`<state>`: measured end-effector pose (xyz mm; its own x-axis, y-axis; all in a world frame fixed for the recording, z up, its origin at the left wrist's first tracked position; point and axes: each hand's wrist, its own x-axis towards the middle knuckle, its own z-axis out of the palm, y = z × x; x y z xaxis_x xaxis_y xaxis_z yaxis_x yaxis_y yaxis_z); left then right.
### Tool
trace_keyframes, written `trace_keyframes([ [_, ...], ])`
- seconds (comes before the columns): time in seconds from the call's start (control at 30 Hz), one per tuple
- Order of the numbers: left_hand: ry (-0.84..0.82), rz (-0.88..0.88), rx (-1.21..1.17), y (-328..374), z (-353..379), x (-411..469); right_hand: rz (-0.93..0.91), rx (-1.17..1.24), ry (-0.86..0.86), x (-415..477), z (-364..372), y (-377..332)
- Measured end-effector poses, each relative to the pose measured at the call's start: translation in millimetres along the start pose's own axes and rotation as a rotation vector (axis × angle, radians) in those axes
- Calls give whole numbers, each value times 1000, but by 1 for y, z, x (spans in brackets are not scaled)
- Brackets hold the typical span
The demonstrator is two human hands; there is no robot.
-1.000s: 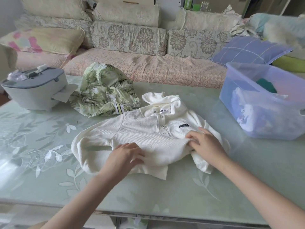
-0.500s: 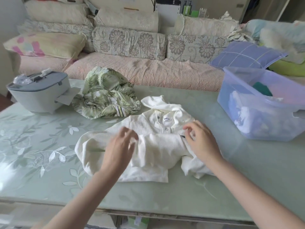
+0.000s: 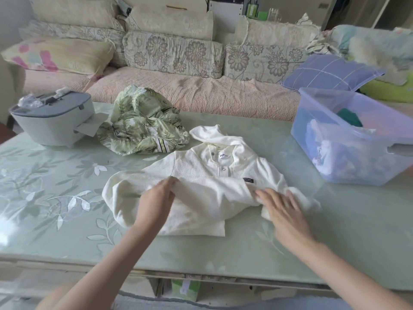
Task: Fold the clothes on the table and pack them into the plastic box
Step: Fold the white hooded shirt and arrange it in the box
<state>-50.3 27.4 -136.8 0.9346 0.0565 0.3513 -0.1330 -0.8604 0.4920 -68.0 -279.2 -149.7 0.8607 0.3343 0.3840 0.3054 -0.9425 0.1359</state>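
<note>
Changed since half a second ago: left hand (image 3: pixel 159 201) is down from above the cloth onto the turned-up hem; right hand (image 3: pixel 282 208) has slid off the chest label onto the bunched right sleeve. Head view, the sole view. Item: white polo shirt (image 3: pixel 214 173), on green table (image 3: pixel 67 220), under and between both hands, collar pointing away from them, hem doubled up towards the placket, long axis running from one hand to the other. Left hand: fingers curled, pinching the fold edge. Right hand: fingers nearly straight, spread flat on the sleeve, gripping nothing; somewhat blurred. Item: leaf-print green garment (image 3: pixel 143 128), unfolded, beyond left hand. Item: plastic box (image 3: pixel 324 96), partly filled, beyond and outward of right hand, which is the nearer hand to it. Judged next: sleeves tucked in, then a crosswise fold.
</note>
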Motion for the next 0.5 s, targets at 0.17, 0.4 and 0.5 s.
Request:
trace_keyframes([
  [0.17, 36, -250, -266, 8, -18, 5, 103, -157, -32, 24, -3, 54],
  [0.4, -59, -287, -416, 42, -28, 2, -26, 190, 11, -3, -10, -29],
  [0.5, -47, -244, -535, 62, -39, 2, 149, 227, -75, 0, 5, -41],
])
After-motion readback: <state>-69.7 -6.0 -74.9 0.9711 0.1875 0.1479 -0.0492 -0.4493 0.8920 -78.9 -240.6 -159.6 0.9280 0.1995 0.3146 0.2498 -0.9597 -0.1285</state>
